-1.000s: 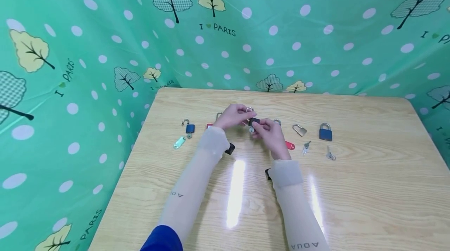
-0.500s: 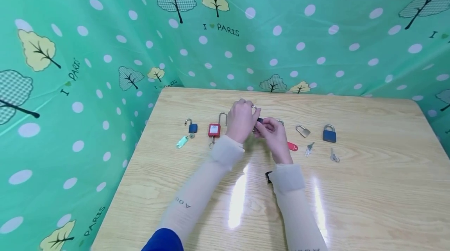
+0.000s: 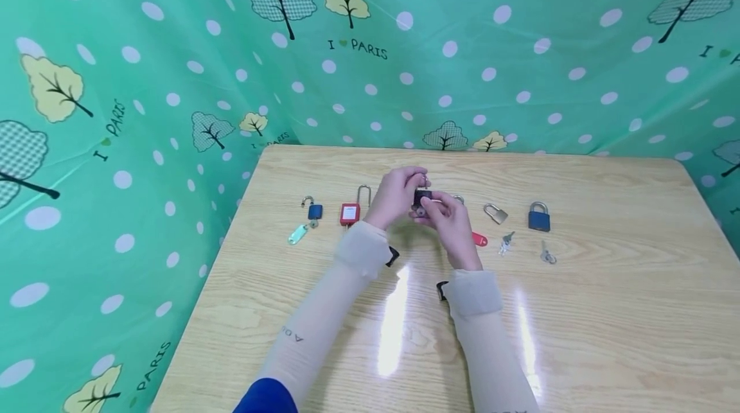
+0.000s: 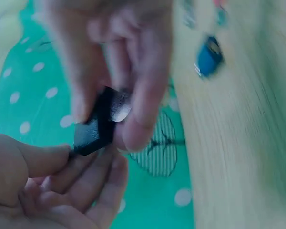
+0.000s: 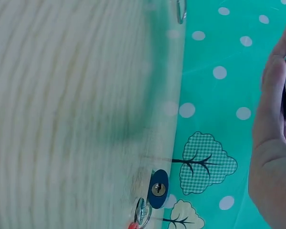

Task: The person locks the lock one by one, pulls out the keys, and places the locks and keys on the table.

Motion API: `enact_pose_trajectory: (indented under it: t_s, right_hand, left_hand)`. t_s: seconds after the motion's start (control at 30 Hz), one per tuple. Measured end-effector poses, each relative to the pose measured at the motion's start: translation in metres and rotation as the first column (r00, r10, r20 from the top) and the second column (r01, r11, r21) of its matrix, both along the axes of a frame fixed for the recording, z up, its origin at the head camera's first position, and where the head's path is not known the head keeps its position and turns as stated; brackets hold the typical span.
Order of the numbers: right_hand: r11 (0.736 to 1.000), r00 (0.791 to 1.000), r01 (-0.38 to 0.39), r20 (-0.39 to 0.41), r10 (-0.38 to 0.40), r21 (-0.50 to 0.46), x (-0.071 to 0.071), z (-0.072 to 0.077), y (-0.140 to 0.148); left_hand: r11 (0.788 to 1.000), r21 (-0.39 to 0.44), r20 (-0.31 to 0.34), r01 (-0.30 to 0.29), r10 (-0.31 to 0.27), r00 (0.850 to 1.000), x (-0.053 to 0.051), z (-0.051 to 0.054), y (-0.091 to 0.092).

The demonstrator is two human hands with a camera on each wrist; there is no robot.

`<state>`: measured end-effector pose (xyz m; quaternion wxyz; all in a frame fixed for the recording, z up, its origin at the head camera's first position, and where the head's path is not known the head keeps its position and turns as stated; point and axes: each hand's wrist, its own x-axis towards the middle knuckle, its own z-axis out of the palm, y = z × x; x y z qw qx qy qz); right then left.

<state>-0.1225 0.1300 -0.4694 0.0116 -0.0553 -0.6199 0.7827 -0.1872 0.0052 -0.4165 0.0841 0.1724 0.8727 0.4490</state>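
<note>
While left hand (image 3: pixel 391 200), right hand (image 3: pixel 454 220) pinch black padlock (image 4: pixel 94 130), red padlock (image 3: pixel 349 214) unlatched; far-right blue padlock (image 3: pixel 539 221) apparently still closed.

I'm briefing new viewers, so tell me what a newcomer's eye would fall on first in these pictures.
The eye would probably hit the bright green cloth, with pale dots and printed trees, behind the table in the head view. Next come the left hand and right hand, holding a black padlock between them over the table's far half. Just left of them, the red padlock with its white label stands out.
</note>
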Motion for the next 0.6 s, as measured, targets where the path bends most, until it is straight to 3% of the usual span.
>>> enact_pose_trajectory:
  t_s: [0.1, 0.2, 0.33, 0.6]
  right_hand:
    - [0.999, 1.0, -0.001, 0.007, 0.001, -0.053, 0.0016, 0.0022, -0.0009]
    - [0.998, 1.0, 0.005, 0.014, -0.004, -0.056, 0.0024, 0.0037, -0.0014]
    - [0.999, 1.0, 0.021, 0.01, -0.02, -0.042, 0.0027, 0.0037, -0.0022]
    - [0.994, 0.995, 0.102, 0.008, -0.102, -0.03, 0.0061, 0.0031, -0.0063]
  left_hand:
    - [0.991, 0.13, 0.061, 0.045, -0.053, 0.997, -0.0048, -0.0007, -0.0055]
    - [0.986, 0.16, 0.057, 0.05, -0.06, 0.997, -0.0071, -0.0008, -0.0094]
    - [0.99, 0.138, 0.04, 0.037, -0.042, 0.998, -0.0074, -0.0017, -0.0112]
    - [0.997, 0.008, -0.039, 0.072, -0.072, 0.997, -0.0058, -0.003, -0.0115]
